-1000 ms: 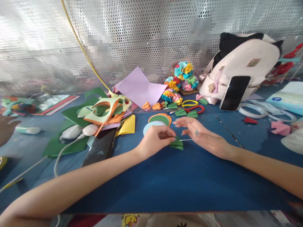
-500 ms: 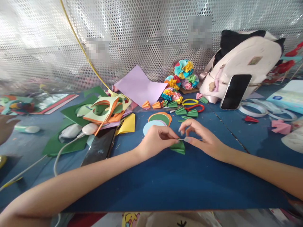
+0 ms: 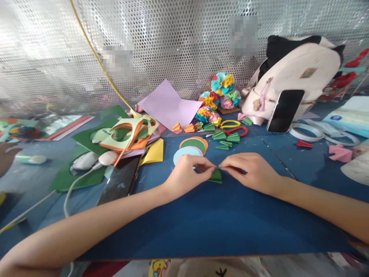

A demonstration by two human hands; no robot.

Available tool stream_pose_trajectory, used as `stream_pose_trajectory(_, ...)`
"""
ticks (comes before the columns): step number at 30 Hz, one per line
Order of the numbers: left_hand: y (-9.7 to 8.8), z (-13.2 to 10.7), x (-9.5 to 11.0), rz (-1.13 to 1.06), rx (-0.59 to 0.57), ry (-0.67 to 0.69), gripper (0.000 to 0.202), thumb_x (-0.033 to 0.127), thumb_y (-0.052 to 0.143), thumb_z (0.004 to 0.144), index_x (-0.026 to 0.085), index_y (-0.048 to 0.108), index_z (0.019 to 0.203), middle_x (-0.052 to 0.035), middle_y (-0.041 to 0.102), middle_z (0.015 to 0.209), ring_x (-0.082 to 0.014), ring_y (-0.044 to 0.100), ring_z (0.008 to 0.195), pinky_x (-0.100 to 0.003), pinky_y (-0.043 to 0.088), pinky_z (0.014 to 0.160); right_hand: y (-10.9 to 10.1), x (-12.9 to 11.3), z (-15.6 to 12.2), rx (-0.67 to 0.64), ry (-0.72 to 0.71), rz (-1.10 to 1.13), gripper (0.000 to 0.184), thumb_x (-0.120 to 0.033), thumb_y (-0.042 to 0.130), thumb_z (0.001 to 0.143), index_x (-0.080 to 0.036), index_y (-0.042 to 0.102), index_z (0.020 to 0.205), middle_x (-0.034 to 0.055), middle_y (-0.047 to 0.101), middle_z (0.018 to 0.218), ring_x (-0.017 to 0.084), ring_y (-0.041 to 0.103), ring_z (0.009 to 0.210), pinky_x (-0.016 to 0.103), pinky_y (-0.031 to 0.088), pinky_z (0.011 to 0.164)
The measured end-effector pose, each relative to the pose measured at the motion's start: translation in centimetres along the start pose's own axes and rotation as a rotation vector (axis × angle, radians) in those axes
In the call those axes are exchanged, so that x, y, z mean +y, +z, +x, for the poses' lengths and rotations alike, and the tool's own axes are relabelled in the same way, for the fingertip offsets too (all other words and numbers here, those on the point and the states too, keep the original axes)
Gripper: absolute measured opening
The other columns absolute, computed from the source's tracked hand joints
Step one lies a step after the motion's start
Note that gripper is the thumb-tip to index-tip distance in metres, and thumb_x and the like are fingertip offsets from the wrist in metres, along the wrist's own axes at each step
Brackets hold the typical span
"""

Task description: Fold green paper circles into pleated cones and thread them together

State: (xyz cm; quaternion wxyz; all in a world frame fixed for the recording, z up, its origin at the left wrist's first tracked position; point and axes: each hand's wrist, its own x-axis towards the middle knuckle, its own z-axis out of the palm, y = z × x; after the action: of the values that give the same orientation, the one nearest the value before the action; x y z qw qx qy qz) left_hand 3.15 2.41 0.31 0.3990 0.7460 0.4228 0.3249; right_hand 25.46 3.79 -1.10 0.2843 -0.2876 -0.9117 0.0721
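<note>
My left hand (image 3: 187, 174) pinches the tip of a small folded green paper piece (image 3: 215, 177) just above the blue table (image 3: 219, 219). My right hand (image 3: 250, 172) is closed, its fingertips meeting the left ones at the top of that green piece; a thin needle-like thing seen earlier between them is hidden now. Stacked paper circles (image 3: 191, 148) in orange, green and pale blue lie just behind my left hand. More folded green pieces (image 3: 226, 139) lie behind my right hand.
Paper flower balls (image 3: 220, 96) sit at the back by a perforated metal wall. A white backpack (image 3: 291, 73) props a black phone (image 3: 285, 110). Paper scraps (image 3: 127, 134), another phone (image 3: 121, 180), a white charger (image 3: 108, 157), scissors (image 3: 235, 129) and tape rolls (image 3: 307, 132) lie around.
My right hand went from open with spread fingers to closed, moving left until its fingertips met my left hand's at the green folded piece.
</note>
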Motion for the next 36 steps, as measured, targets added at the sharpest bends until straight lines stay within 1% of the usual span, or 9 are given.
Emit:
stream_pose_trajectory(4,0.0,0.0,-0.2,-0.001,-0.017,-0.007,0.016,0.021,0.061,0.082,0.015,0.074,0.077,-0.0012,0.071,0.069,-0.0126,0.064,0.065,-0.021,0.053,0.066,0.0,0.0,0.0,-0.022,-0.081,-0.117,0.019,-0.023,0.047,0.098,-0.019,0.065,0.092,0.004,0.073,0.082,0.016,0.066,0.073,0.029,0.046,0.067)
stream_pose_trajectory(7,0.0,0.1,-0.5,-0.028,-0.052,-0.041,0.013,0.024,0.065,0.08,0.015,0.074,0.077,-0.0024,0.072,0.072,-0.0132,0.064,0.066,-0.022,0.053,0.065,0.0,-0.2,-0.1,-0.038,-0.179,-0.217,0.021,-0.019,0.044,0.098,-0.018,0.065,0.092,0.0054,0.07,0.079,0.017,0.063,0.071,0.03,0.044,0.065)
stream_pose_trajectory(10,0.0,0.2,-0.7,-0.052,-0.079,-0.068,0.009,0.022,0.068,0.077,0.015,0.074,0.078,-0.0025,0.073,0.074,-0.0132,0.064,0.067,-0.022,0.053,0.066,0.0,-0.4,-0.1,-0.03,-0.261,-0.309,0.024,-0.015,0.042,0.098,-0.016,0.065,0.091,0.0048,0.066,0.072,0.017,0.057,0.065,0.031,0.04,0.062)
stream_pose_trajectory(15,0.0,0.2,-0.7,-0.012,-0.099,-0.055,0.006,0.021,0.07,0.075,0.016,0.071,0.074,-0.0004,0.069,0.069,-0.0126,0.062,0.065,-0.022,0.051,0.063,0.1,-0.7,-0.1,0.002,-0.312,-0.348,0.027,-0.013,0.039,0.098,-0.016,0.064,0.09,0.0039,0.063,0.07,0.016,0.055,0.062,0.031,0.038,0.06)
stream_pose_trajectory(18,0.0,0.2,-0.3,0.041,-0.097,-0.03,0.007,0.018,0.065,0.078,0.016,0.07,0.074,-0.0003,0.068,0.07,-0.0122,0.06,0.065,-0.022,0.049,0.064,0.2,-0.9,0.1,0.003,-0.277,-0.285,0.024,-0.016,0.04,0.099,-0.017,0.063,0.093,0.0044,0.065,0.075,0.016,0.058,0.066,0.03,0.041,0.063)
stream_pose_trajectory(22,-0.1,0.1,0.3,0.124,-0.097,-0.003,0.013,0.016,0.058,0.083,0.016,0.07,0.077,-0.0004,0.067,0.07,-0.0123,0.058,0.067,-0.021,0.045,0.064,0.0,-0.8,0.3,0.034,-0.153,-0.16,0.016,-0.024,0.046,0.099,-0.018,0.061,0.098,0.0039,0.066,0.08,0.016,0.061,0.073,0.028,0.044,0.068)
stream_pose_trajectory(27,-0.3,0.2,0.4,0.21,-0.1,0.008,0.02,0.011,0.05,0.083,0.016,0.068,0.075,0.0,0.064,0.068,-0.0123,0.055,0.065,-0.022,0.043,0.063,-0.5,-0.3,0.2,0.023,0.007,0.02,0.014,-0.023,0.045,0.098,-0.022,0.058,0.101,0.0034,0.069,0.089,0.016,0.063,0.077,0.026,0.045,0.07)
stream_pose_trajectory(32,-0.3,0.4,0.0,0.079,-0.116,-0.044,0.017,0.017,0.055,0.082,0.015,0.068,0.072,-0.0003,0.065,0.066,-0.0118,0.057,0.062,-0.022,0.047,0.063,-0.6,-0.2,0.1,-0.009,0.079,0.16,0.014,-0.023,0.045,0.099,-0.022,0.058,0.097,0.0002,0.068,0.081,0.013,0.063,0.07,0.023,0.045,0.066)
stream_pose_trajectory(36,-0.2,0.5,0.0,0.004,-0.134,-0.085,0.015,0.015,0.057,0.081,0.014,0.069,0.072,-0.0009,0.067,0.066,-0.0115,0.06,0.062,-0.022,0.049,0.064,-0.4,-0.2,0.2,-0.021,0.076,0.189,0.014,-0.023,0.044,0.099,-0.022,0.058,0.096,0.0006,0.069,0.083,0.013,0.064,0.071,0.022,0.044,0.066)
